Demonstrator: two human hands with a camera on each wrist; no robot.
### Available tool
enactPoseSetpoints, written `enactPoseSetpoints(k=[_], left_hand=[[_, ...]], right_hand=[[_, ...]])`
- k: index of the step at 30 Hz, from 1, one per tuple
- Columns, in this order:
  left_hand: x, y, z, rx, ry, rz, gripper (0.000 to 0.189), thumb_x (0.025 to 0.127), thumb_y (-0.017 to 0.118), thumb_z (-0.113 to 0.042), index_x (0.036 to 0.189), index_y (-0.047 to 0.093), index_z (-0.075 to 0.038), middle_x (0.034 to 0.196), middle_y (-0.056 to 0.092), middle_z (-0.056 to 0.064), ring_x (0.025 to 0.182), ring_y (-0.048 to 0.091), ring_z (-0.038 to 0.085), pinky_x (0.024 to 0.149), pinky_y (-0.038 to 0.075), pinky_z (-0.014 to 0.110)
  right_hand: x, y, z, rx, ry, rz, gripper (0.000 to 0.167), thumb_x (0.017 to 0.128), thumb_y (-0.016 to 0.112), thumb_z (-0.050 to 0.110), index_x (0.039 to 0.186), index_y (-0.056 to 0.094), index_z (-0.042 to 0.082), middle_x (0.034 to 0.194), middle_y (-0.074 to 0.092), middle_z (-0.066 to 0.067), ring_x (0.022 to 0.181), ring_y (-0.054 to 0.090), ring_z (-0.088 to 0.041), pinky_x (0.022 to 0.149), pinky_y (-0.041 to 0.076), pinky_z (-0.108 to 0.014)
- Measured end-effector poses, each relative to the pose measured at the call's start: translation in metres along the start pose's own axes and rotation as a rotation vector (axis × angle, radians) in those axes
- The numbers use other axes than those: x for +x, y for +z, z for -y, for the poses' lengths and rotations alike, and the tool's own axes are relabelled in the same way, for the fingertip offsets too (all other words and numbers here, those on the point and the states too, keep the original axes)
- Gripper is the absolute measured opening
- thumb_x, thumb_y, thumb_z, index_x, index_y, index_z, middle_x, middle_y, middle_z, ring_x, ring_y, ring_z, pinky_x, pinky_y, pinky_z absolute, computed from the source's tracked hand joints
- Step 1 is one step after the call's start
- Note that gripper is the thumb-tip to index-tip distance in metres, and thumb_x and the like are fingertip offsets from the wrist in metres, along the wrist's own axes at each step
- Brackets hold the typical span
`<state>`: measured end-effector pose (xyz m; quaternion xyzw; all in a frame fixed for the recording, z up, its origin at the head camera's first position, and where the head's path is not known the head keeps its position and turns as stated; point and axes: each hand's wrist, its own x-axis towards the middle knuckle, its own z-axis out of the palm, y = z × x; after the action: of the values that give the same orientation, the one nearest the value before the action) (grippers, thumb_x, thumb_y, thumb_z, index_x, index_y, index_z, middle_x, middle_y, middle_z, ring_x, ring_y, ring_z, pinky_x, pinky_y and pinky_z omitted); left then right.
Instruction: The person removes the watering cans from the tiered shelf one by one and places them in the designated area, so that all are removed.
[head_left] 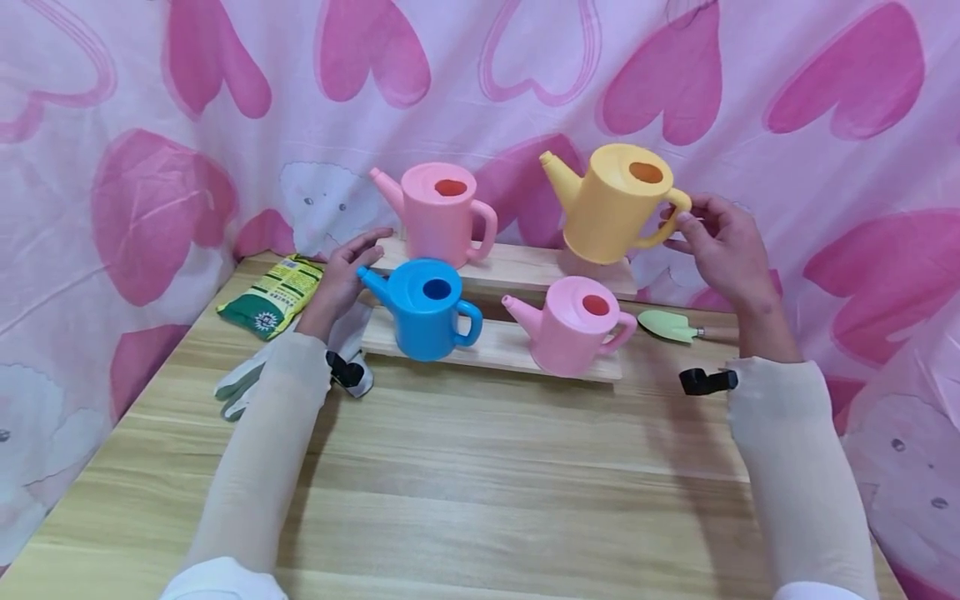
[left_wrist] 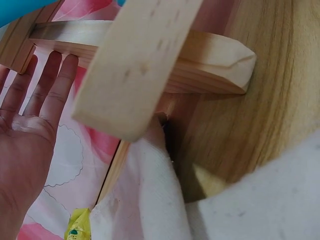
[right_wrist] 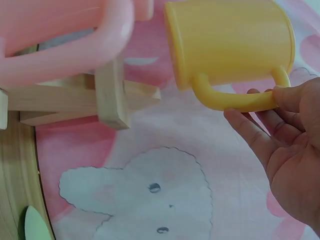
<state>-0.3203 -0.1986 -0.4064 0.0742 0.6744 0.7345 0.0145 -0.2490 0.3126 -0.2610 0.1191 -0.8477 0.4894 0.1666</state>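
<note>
A yellow watering can point(head_left: 611, 208) tilts at the right end of the upper board point(head_left: 525, 265) of a two-step wooden stand. My right hand point(head_left: 723, 242) pinches its handle point(right_wrist: 235, 101) between thumb and fingers. At the stand's left end, my left hand point(head_left: 341, 279) has its fingers extended, fingertips right at the wood point(left_wrist: 75, 49) in the left wrist view. A pink watering can point(head_left: 438, 221) stands on the upper board's left part. The lower board point(head_left: 495, 337) bears a blue watering can point(head_left: 423, 321) at left and another pink watering can point(head_left: 570, 329) at right.
A green and yellow bag point(head_left: 273, 296) lies at the table's back left, with white gloves point(head_left: 247, 379) in front of it, partly behind my left arm. Right of the stand lies a small trowel with a light green blade point(head_left: 666, 326). A heart-patterned curtain point(head_left: 510, 67) hangs behind the table.
</note>
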Motion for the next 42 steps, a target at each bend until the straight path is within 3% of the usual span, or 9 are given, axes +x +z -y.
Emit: enactPoseSetpoints(k=[6,11,14,16,21,24,30,40,42], left_hand=[[-0.001,0.000,-0.002,0.011,0.003,-0.001,0.048,0.102,0.065,-0.037,0.147,0.059,-0.023,0.158,0.044,-0.004,0.145,0.038,0.024,0.101,0.051,0.027],[0.000,0.000,-0.001,-0.008,-0.009,0.000,0.047,0.102,0.065,-0.037,0.147,0.059,-0.024,0.158,0.044,-0.005,0.145,0.038,0.023,0.100,0.051,0.025],[0.000,0.000,-0.001,-0.034,-0.016,-0.013,0.047,0.102,0.066,-0.035,0.147,0.060,-0.023,0.157,0.045,-0.004,0.144,0.040,0.023,0.101,0.050,0.025],[0.000,0.000,-0.001,-0.023,-0.018,-0.014,0.047,0.103,0.065,-0.036,0.147,0.059,-0.024,0.157,0.045,-0.004,0.144,0.040,0.023,0.104,0.048,0.027],[-0.003,0.000,-0.001,0.003,-0.047,-0.020,0.047,0.103,0.064,-0.038,0.148,0.059,-0.026,0.157,0.045,-0.006,0.145,0.038,0.022,0.108,0.046,0.032],[-0.004,0.000,-0.001,-0.012,-0.041,-0.017,0.047,0.103,0.064,-0.037,0.148,0.059,-0.025,0.157,0.045,-0.005,0.145,0.039,0.023,0.107,0.047,0.031],[-0.001,0.002,-0.001,-0.043,-0.025,-0.016,0.044,0.104,0.064,-0.034,0.146,0.061,-0.025,0.157,0.046,-0.004,0.143,0.042,0.024,0.099,0.051,0.024],[-0.001,0.001,-0.001,-0.057,-0.013,-0.027,0.043,0.103,0.065,-0.033,0.145,0.062,-0.023,0.156,0.047,-0.004,0.146,0.037,0.021,0.099,0.051,0.024],[0.000,0.002,0.000,-0.075,-0.016,-0.027,0.043,0.103,0.065,-0.032,0.145,0.062,-0.022,0.156,0.046,-0.004,0.147,0.034,0.019,0.101,0.050,0.025]], right_hand=[[-0.015,-0.014,0.001,0.077,0.044,-0.087,0.032,0.105,0.059,0.012,0.135,0.063,0.003,0.116,0.065,-0.008,0.104,0.066,-0.015,0.081,0.055,-0.020],[-0.035,-0.027,-0.004,0.227,0.060,-0.145,0.028,0.103,0.061,0.009,0.130,0.065,0.002,0.114,0.065,-0.009,0.105,0.066,-0.018,0.080,0.056,-0.022],[-0.048,-0.035,-0.009,0.270,0.114,-0.179,0.030,0.103,0.062,0.011,0.131,0.064,0.001,0.114,0.066,-0.008,0.105,0.066,-0.017,0.080,0.055,-0.021],[-0.058,-0.041,-0.014,0.228,0.150,-0.203,0.033,0.103,0.062,0.013,0.134,0.062,0.001,0.114,0.067,-0.005,0.104,0.066,-0.014,0.080,0.055,-0.019],[-0.083,-0.053,-0.028,-0.031,0.237,-0.240,0.040,0.106,0.056,0.020,0.141,0.056,0.000,0.114,0.065,0.003,0.097,0.066,-0.004,0.079,0.054,-0.014],[-0.098,-0.060,-0.037,-0.118,0.287,-0.252,0.042,0.107,0.054,0.022,0.144,0.055,0.004,0.116,0.062,0.007,0.098,0.064,0.000,0.079,0.052,-0.012],[-0.126,-0.073,-0.058,-0.076,0.334,-0.297,0.035,0.106,0.056,0.016,0.138,0.058,0.003,0.115,0.061,0.006,0.099,0.064,0.001,0.077,0.053,-0.013],[-0.171,-0.087,-0.092,-0.014,0.487,-0.345,0.033,0.106,0.056,0.012,0.138,0.059,0.005,0.107,0.059,0.012,0.087,0.065,0.006,0.074,0.053,-0.013],[-0.177,-0.089,-0.099,0.012,0.502,-0.365,0.026,0.106,0.055,0.010,0.131,0.062,0.011,0.103,0.060,0.012,0.084,0.066,0.007,0.073,0.053,-0.012]])
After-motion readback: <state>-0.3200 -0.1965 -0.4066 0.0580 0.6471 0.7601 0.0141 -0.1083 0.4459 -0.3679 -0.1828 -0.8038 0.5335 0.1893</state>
